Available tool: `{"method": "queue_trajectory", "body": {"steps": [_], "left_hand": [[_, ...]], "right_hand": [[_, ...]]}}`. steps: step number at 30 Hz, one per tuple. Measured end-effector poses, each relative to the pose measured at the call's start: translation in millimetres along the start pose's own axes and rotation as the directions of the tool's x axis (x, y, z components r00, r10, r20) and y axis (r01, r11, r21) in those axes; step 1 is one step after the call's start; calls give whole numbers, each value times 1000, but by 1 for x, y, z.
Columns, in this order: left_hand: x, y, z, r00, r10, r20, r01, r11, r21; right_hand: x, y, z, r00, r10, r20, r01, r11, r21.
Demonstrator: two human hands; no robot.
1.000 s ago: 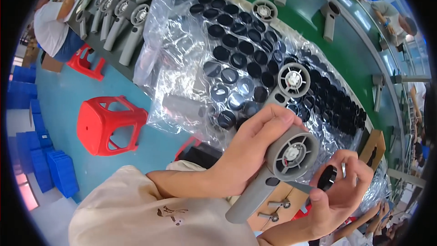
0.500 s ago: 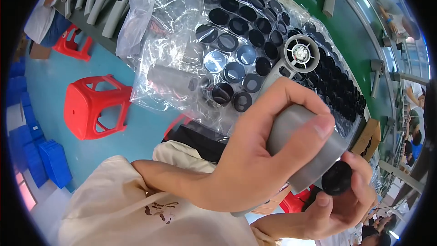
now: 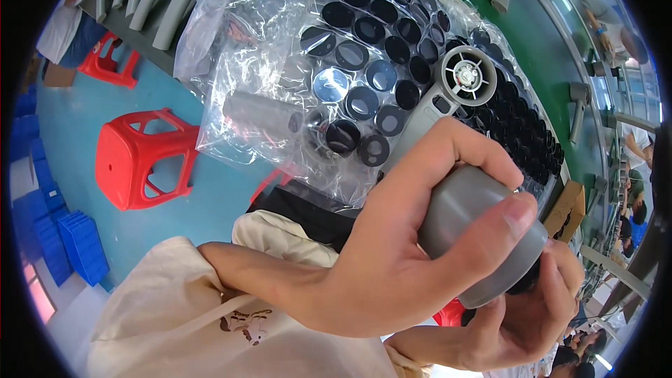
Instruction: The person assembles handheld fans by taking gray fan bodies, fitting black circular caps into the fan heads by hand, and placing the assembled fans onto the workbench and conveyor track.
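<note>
My left hand (image 3: 413, 245) is wrapped round a grey, rounded fan housing (image 3: 458, 213), its thumb along the near side and its fingers over the top. Against the housing's open lower right end, my right hand (image 3: 535, 322) holds a round black cap (image 3: 526, 280) between thumb and fingers. The cap is now mostly hidden by the housing rim and fingers, so how far it sits inside cannot be seen. Just beyond my left hand lies a grey handheld fan (image 3: 467, 77), its spoked round head uncovered.
Clear plastic sheeting (image 3: 259, 63) with many round black caps (image 3: 369, 30) covers the bench. More grey fans (image 3: 175, 14) lie at the upper left. A green conveyor (image 3: 532, 49) runs along the right beside a cardboard box (image 3: 565, 210). Red stools (image 3: 126, 161) stand on the floor.
My right hand has brought the black cap up to the housing's open end, where the rim now covers most of it. The housing has tilted and shifted slightly right in my left hand.
</note>
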State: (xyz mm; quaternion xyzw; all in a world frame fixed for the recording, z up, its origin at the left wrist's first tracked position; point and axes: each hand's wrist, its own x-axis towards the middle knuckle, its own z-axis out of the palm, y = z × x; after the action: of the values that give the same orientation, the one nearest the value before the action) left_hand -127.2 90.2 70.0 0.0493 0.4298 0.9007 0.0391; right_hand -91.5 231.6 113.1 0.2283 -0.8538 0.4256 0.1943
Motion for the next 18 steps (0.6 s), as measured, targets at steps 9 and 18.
{"method": "queue_trajectory", "body": {"steps": [9,18], "left_hand": [[-1,0,0,1000,13,11,-14,997,71],[-3,2,4,996,-93,-9,94,995,33]], "right_hand": [[2,-8,0,998,-60,19,62,993,-103],[24,-1,-10,957,-231,175,269,934,-235]]}}
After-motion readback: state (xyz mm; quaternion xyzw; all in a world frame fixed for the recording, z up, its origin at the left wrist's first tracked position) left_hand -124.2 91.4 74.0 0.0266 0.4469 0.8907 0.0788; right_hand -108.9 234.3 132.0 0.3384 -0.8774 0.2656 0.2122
